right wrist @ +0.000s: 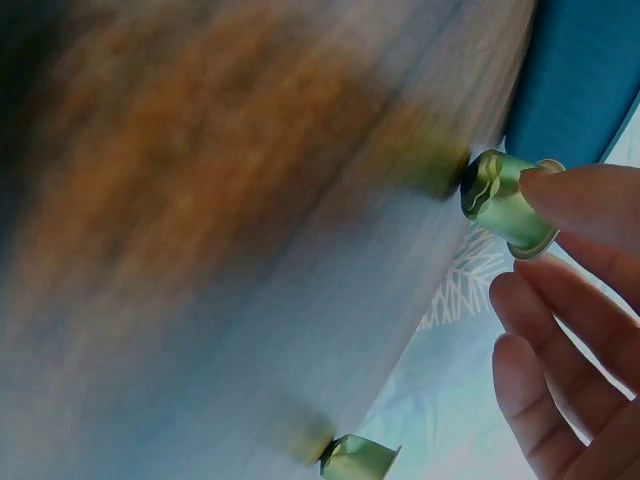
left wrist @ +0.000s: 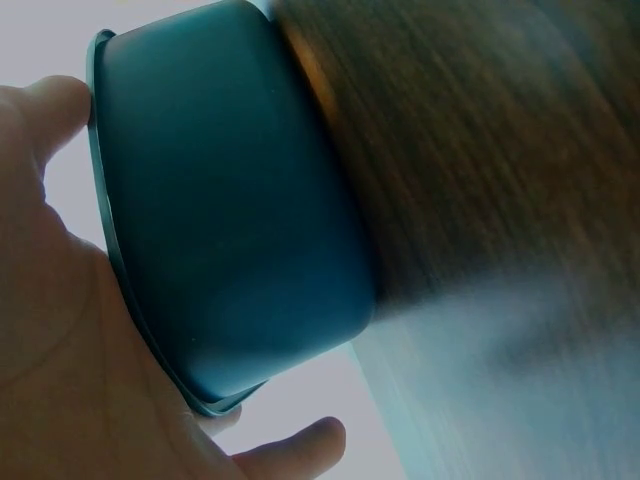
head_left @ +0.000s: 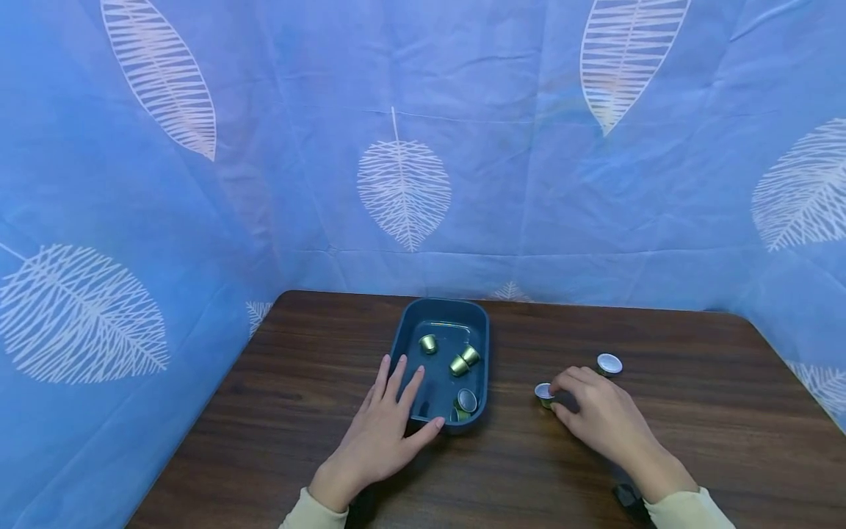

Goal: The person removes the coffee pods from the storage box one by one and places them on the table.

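A dark blue tray (head_left: 405, 323) sits on the brown wooden table (head_left: 317, 382) and holds several green-gold capsules (head_left: 458, 365). My left hand (head_left: 426, 398) rests on the tray's near left corner, fingers straight over the rim and thumb along the front wall. In the left wrist view the palm (left wrist: 60, 330) lies against the tray (left wrist: 230, 200). To the right of the tray, my right hand (head_left: 554, 395) pinches a green capsule (head_left: 544, 394) that stands on the table. The right wrist view shows a fingertip (right wrist: 580, 200) on that capsule (right wrist: 505, 195).
Another capsule (head_left: 609, 364) stands foil side up on the table just beyond my right hand, also seen in the right wrist view (right wrist: 358, 458). Blue leaf-print cloth (head_left: 403, 184) walls in the table at the back and both sides.
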`<state>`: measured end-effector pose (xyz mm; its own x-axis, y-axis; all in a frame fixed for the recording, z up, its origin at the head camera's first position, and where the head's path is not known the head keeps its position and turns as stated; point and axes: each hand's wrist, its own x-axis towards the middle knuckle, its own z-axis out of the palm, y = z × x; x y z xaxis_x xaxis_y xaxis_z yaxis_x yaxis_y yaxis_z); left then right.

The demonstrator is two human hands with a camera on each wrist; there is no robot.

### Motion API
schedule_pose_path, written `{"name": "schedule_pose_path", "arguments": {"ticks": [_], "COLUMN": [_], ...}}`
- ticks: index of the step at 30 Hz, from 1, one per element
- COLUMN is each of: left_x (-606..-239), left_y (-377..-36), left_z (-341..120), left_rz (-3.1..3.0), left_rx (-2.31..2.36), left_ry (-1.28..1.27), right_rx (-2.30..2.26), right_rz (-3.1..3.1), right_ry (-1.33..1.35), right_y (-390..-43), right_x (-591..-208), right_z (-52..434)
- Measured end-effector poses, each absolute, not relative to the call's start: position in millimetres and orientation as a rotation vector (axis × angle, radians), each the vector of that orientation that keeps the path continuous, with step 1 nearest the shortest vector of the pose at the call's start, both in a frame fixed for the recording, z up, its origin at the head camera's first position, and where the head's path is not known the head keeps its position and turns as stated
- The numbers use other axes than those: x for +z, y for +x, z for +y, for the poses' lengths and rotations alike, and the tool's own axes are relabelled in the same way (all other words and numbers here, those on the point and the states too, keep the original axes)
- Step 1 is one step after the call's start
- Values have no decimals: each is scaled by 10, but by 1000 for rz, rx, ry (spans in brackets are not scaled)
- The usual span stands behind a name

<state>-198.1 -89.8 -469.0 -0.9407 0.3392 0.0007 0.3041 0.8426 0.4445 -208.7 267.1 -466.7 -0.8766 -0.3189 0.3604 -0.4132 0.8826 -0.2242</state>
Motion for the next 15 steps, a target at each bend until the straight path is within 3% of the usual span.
{"name": "schedule_pose_path", "arguments": {"ticks": [15], "left_x": [-4680], "left_y": [-1992], "left_z": [-903], "left_rz": [2920], "left_rx": [693], "left_ry": [494], "right_rx": [558], "right_rz": [-2846], "right_ry": [471], "right_y": [-2068], "right_x": [-4649], "right_z": [2614]}}
